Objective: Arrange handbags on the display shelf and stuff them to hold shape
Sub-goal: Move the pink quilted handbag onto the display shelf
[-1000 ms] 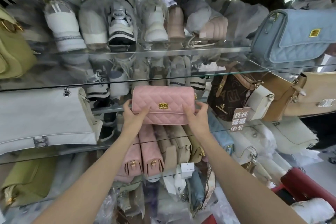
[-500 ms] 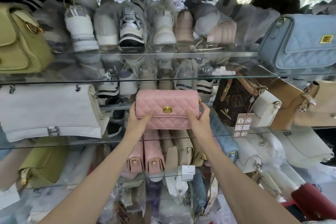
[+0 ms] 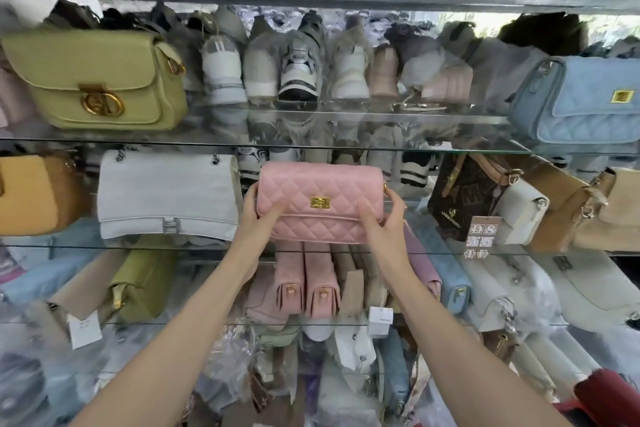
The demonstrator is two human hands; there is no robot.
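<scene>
Now the pink bag (image 3: 320, 203) is gripped at both ends, left hand (image 3: 258, 210) and right hand (image 3: 384, 218) curled round it, low over the glass shelf (image 3: 519, 252) between 2 bags. Setting-down seems nearly done; stuffing cannot be judged.

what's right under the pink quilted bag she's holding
Under the pink quilted bag, below the glass shelf, two pink bags stand on end beside beige ones; the forearms cover their neighbours.
</scene>
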